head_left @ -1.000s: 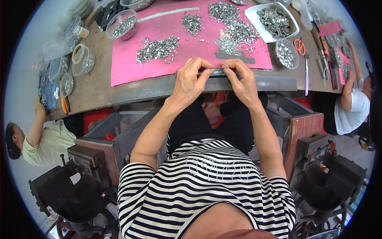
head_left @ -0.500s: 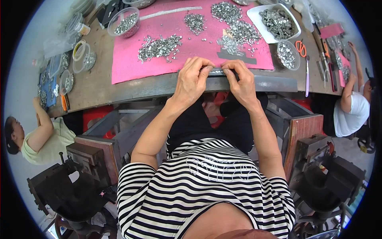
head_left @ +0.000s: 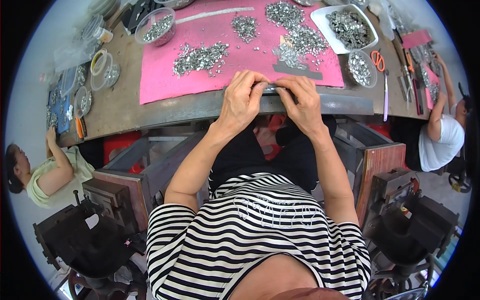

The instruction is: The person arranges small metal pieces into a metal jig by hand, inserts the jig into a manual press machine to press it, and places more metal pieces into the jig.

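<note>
At the front edge of the workbench, my left hand (head_left: 243, 99) and my right hand (head_left: 301, 101) face each other, a small gap between them. The fingers of both are bent and closed, thumbs toward the middle. Between the fingertips shows a narrow strip of small shiny metal pieces (head_left: 270, 90), pinched from both ends; most of it is hidden by my fingers. Just beyond my hands lie a flat grey strip (head_left: 298, 72) and a heap of thin clear-silver pieces (head_left: 291, 56) on a pink mat (head_left: 162, 80).
Several piles of small metal parts (head_left: 201, 58) lie on the mat. A white tray (head_left: 370, 42), a clear tub (head_left: 361, 70), another tub (head_left: 155, 29), orange-handled scissors (head_left: 377, 61) and a purple-handled tool (head_left: 386, 97) surround it. One person works at each side.
My right hand has shifted slightly left, so the gap between my thumbs is narrower and less of the strip shows. My left hand stays nearly still. The person at left has moved an arm.
</note>
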A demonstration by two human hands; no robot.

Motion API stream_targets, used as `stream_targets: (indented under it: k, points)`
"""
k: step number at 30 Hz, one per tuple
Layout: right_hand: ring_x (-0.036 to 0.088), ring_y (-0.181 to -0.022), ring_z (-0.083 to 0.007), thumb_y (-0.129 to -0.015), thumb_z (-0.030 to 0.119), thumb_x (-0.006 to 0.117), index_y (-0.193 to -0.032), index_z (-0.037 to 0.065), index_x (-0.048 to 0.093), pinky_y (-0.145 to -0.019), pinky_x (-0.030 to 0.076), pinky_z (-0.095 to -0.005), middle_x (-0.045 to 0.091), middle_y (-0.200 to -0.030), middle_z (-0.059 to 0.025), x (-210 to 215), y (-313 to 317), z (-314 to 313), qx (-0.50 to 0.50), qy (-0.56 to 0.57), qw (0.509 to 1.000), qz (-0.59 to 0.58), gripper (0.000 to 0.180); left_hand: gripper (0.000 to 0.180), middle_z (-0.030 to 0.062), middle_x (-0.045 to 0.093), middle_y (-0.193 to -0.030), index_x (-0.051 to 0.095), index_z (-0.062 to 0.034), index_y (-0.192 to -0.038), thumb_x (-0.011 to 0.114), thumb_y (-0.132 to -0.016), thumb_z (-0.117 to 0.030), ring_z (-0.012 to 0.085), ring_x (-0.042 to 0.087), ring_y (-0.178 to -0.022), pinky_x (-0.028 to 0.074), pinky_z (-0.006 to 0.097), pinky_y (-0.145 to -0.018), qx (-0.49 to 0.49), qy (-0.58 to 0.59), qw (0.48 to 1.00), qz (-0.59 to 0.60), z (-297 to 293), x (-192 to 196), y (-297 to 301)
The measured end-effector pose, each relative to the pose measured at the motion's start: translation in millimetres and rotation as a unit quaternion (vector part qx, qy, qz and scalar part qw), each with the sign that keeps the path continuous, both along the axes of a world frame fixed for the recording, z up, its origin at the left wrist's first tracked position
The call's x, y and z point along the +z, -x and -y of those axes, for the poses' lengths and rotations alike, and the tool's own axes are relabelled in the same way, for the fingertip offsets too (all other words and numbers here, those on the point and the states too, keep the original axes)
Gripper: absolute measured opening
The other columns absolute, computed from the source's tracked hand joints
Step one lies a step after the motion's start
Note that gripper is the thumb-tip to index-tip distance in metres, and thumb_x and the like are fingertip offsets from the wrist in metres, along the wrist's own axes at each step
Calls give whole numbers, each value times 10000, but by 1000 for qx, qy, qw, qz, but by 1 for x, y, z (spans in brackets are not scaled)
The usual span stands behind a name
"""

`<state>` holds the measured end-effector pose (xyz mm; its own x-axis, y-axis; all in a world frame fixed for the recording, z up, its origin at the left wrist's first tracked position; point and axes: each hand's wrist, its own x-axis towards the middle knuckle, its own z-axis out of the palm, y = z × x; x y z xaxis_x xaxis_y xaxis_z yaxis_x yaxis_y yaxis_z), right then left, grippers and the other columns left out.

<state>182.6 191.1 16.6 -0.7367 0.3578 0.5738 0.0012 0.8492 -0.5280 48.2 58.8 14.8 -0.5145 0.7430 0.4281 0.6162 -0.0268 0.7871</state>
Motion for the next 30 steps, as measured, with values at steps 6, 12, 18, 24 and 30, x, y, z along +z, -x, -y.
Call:
stream_targets:
  k: [6, 12, 18, 24, 30]
  points:
    - [632, -938, -242, -811, 39, 732, -985, 70, 691, -867, 434, -391, 666, -971, -47, -7, 3, 0, -1, -68, 998, -1, 182, 62, 120, 643, -910, 646, 7, -983, 634, -928, -19, 279, 604, -831, 486, 375, -759, 0, -16, 1000, 15, -5, 1, -4]
    - [639, -963, -262, -823, 50, 733, -1056, 54, 704, -910, 442, -404, 675, -1024, -78, -6, -2, 1, -5, -158, 987, 23, 236, 45, 132, 627, -884, 633, 2, -949, 631, -907, -15, 324, 583, -813, 469, 422, -746, -1, -34, 999, -1, -11, -1, -7]
    - [667, -924, -171, -940, 5, 658, -1055, -14, 720, -818, 507, -279, 719, -1000, -88, -16, -12, -10, -37, 158, 986, -33, 133, 56, 110, 628, -887, 645, -23, -943, 650, -888, -29, 319, 587, -841, 461, 428, -774, -4, -22, 999, -50, -13, -5, -8]
    - [655, -922, -144, -966, 23, 640, -1059, -16, 717, -819, 499, -268, 716, -997, -73, -17, -12, -10, -51, 212, 976, -25, 127, 71, 80, 617, -897, 659, -57, -937, 673, -868, -52, 300, 586, -872, 442, 419, -793, 4, -8, 993, -121, -17, -9, -11]
    - [653, -907, -144, -963, 30, 648, -1054, -13, 718, -813, 498, -267, 712, -980, -71, -18, -11, -9, -53, 204, 977, -38, 122, 87, 83, 609, -891, 647, -57, -945, 680, -866, -66, 301, 581, -865, 432, 430, -793, 15, 1, 989, -149, -18, -11, -12]
